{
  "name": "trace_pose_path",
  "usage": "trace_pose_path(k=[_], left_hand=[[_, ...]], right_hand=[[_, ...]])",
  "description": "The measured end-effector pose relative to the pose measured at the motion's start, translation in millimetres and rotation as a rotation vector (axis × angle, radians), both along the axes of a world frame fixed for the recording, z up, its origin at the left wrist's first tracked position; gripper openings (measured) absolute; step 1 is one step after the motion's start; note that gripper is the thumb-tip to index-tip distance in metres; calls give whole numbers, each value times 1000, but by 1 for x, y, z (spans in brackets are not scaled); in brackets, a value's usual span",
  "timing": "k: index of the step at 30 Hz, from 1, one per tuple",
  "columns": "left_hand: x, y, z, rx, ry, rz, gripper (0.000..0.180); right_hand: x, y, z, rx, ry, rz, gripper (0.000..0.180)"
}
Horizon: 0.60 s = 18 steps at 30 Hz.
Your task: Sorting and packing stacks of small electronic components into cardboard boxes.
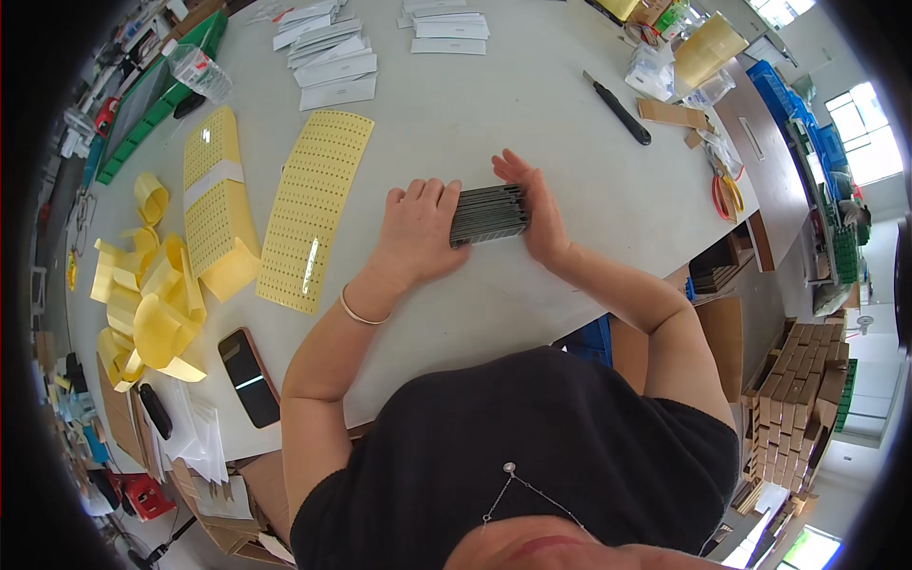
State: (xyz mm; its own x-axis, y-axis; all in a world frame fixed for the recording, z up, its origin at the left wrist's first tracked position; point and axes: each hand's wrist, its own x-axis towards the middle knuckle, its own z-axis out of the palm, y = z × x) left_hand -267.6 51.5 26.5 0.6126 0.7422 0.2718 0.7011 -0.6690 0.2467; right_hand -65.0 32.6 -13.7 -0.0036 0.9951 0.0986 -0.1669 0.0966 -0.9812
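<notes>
A stack of thin dark plates (487,215) with greyish edges sits on the table in front of me, between my two hands. My left hand (421,226) wraps round the stack's left end, its thumb along the near side. At the right end, my right hand (539,211) stands on its edge with fingers stretched out and the palm against or very close to the plates. Left of my left hand lies a yellow sticker sheet (316,209) printed with rows of small marks. Beside it is a thicker pile of similar sheets (211,176) with a white band.
Peeled yellow strips (157,304) heap up at the left, near a phone (250,377). White packets (332,57) lie at the far side. A black utility knife (617,109), scissors (727,195) and a tape roll (708,52) are at the right. A bottle (199,71) stands far left.
</notes>
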Motion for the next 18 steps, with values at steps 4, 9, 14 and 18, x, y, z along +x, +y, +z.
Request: trace_pose_path(k=[4,9,14,18], left_hand=[[-4,0,4,-63,51,18,74],[-4,1,8,-137,81,22,80],[-16,3,-4,-26,-197,68,81],[-29,-4,-26,-284,-672,197,70]], right_hand=[[-22,3,7,-50,25,-71,56],[-22,1,6,-51,27,-100,49],[-25,-1,8,-64,53,-95,49],[-24,1,7,-57,16,-109,48]])
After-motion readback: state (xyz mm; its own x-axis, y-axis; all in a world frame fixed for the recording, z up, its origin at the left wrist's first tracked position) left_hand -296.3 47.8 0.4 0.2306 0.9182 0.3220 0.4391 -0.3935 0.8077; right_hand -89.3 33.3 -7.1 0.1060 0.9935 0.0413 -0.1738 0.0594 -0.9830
